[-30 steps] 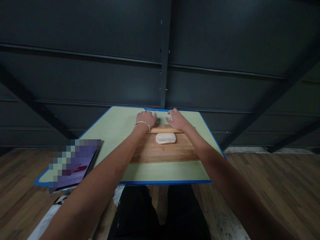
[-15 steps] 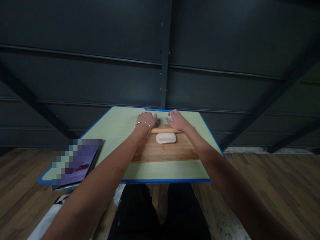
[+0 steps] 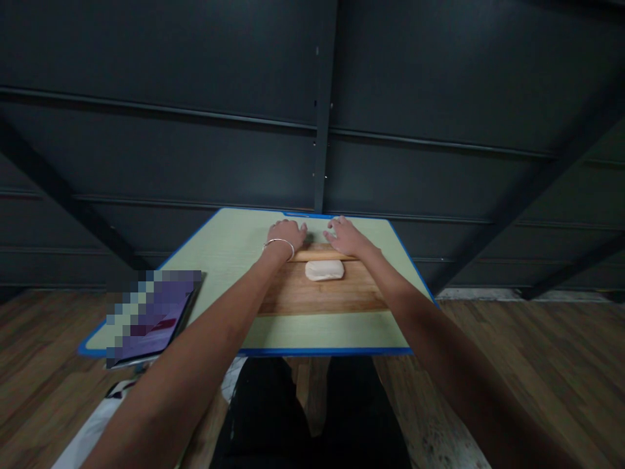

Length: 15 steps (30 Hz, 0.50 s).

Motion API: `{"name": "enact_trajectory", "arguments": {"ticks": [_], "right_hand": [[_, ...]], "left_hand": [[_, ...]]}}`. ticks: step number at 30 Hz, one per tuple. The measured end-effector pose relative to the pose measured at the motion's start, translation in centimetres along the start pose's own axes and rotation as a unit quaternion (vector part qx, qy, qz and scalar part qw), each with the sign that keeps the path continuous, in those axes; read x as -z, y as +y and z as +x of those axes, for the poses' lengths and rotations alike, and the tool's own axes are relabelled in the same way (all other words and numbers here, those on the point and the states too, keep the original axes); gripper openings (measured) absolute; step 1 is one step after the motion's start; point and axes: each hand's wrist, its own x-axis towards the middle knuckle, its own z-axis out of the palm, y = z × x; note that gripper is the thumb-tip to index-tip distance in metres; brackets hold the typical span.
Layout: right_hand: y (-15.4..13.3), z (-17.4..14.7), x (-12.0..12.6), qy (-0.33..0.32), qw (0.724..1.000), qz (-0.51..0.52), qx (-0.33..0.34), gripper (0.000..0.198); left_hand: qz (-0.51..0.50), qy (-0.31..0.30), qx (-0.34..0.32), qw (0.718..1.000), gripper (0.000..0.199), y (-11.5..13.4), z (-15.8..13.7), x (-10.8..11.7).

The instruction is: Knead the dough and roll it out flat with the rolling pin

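Note:
A wooden rolling pin (image 3: 322, 256) lies crosswise on a wooden board (image 3: 317, 299). My left hand (image 3: 287, 232), with a bracelet at the wrist, rests over its left end, fingers reaching out beyond it. Over the right end lies my right hand (image 3: 344, 236), its fingers spread and thumb apart; neither hand wraps round the pin. Both ends of the pin are hidden by my hands and wrists. Just on the near side of the pin, between my forearms, sits a smooth, oblong white piece of dough (image 3: 325, 270).
The board lies on a pale green table (image 3: 327, 333) with a blue edge. At its left corner is a tablet-like device (image 3: 159, 322), partly blurred out. A dark panelled wall (image 3: 234, 156) rises behind the table. White cloth or a bag (image 3: 92, 426) shows low at the left.

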Motion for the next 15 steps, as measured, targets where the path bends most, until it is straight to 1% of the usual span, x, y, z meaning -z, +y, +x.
{"name": "enact_trajectory", "arguments": {"ticks": [5,15], "right_hand": [[-0.08,-0.05,0.02,0.000,1.000,0.001,0.004,0.032],[-0.48,-0.45,0.44,-0.011,1.000,0.000,-0.007,0.034]], "left_hand": [[-0.002,-0.005,-0.002,1.000,0.062,0.00,-0.05,0.00],[-0.010,-0.007,0.003,1.000,0.062,0.00,-0.51,0.28]]}}
